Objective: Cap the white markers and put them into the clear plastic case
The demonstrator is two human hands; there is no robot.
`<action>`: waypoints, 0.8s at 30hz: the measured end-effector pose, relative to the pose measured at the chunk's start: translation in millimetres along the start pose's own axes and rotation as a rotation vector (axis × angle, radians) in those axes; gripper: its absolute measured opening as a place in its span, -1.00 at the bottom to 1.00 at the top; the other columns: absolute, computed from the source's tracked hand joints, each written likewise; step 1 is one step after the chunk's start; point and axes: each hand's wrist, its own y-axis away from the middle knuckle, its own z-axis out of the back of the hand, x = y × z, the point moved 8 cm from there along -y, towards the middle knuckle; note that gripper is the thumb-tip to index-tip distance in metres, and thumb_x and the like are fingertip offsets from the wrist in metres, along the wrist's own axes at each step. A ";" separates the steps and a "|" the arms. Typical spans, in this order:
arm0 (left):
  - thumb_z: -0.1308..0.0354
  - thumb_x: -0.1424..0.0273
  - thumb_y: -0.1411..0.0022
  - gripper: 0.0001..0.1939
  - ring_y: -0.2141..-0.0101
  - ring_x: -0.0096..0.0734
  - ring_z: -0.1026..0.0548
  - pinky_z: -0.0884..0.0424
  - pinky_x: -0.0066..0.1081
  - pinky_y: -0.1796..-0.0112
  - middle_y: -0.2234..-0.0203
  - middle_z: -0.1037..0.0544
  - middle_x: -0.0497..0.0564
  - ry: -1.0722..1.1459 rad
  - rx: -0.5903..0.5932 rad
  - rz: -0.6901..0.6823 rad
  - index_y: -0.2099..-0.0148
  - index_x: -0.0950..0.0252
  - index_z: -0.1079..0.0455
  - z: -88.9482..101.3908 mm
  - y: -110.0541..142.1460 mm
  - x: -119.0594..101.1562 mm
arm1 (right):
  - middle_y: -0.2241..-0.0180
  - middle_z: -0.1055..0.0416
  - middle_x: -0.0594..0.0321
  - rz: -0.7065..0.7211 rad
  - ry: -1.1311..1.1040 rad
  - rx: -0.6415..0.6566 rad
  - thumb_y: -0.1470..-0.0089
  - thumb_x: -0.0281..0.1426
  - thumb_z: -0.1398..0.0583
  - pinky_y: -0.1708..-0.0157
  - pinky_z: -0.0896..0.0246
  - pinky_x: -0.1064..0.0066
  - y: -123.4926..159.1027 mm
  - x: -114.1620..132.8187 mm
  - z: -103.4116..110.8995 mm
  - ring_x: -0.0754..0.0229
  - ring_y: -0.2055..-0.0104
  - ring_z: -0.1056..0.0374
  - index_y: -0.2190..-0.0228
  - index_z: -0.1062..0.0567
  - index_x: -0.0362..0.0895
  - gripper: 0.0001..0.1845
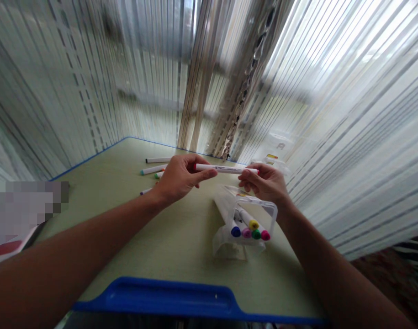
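Observation:
A white marker pen [227,169] with red ends is held level above the table, one end in each hand. My left hand [184,176] pinches its left end between thumb and fingers. At the other end, my right hand [265,180] grips it in the same way. Below my right hand a clear plastic case [225,208] lies on its side with its open end facing me. Inside are several markers, among them one with a yellow tip [253,224] and one with a blue tip [235,231]. Beyond my left hand lie several loose white markers [158,160], partly hidden by it.
The pale green tabletop [181,242] has a blue rim and a blue trough [167,294] at its front edge. Striped translucent curtains [154,82] hang close behind and to the right. A clear plastic container [277,148] stands at the back right. A blurred-out item [20,214] sits at left.

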 end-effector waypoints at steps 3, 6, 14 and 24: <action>-0.40 0.18 -0.03 -0.63 0.60 -0.57 -0.39 -0.28 -0.55 0.58 0.59 -0.49 -0.06 -0.008 -0.005 -0.015 0.26 0.39 -0.56 0.5 -0.7 1.2 | 0.59 -0.53 0.27 -0.017 -0.005 -0.022 0.27 -0.22 -0.51 0.66 -0.26 0.57 -1.0 -0.1 0.9 0.31 0.60 -0.43 0.51 -0.56 -0.14 -0.66; -0.37 0.18 -0.09 -0.65 0.60 -0.57 -0.39 -0.29 -0.55 0.57 0.61 -0.48 -0.07 0.003 0.006 -0.019 0.22 0.39 -0.58 -0.9 -1.1 3.0 | 0.57 -0.55 0.25 -0.045 -0.022 -0.043 0.32 -0.23 -0.53 0.66 -0.26 0.56 -1.5 -2.0 2.3 0.29 0.60 -0.43 0.50 -0.58 -0.13 -0.65; -0.26 0.32 -0.23 -0.78 0.63 -0.64 -0.37 -0.40 -0.54 0.56 0.50 -0.51 -0.03 0.183 -0.026 0.004 0.20 0.42 -0.51 -1.7 -2.7 10.6 | 0.54 -0.57 0.15 -0.131 -0.103 -0.077 0.18 -0.30 -0.46 0.64 -0.26 0.57 2.9 -3.9 3.2 0.28 0.59 -0.44 0.41 -0.64 -0.16 -0.75; -0.02 0.42 -0.40 -0.77 0.65 -0.64 -0.38 -0.39 -0.54 0.58 0.48 -0.53 -0.01 0.323 -0.038 0.179 0.14 0.41 -0.48 -3.8 -2.3 19.1 | 0.55 -0.58 0.11 -0.227 -0.139 -0.126 0.09 -0.42 -0.27 0.66 -0.29 0.52 0.5 -9.3 5.6 0.22 0.61 -0.44 0.41 -0.66 -0.18 -0.84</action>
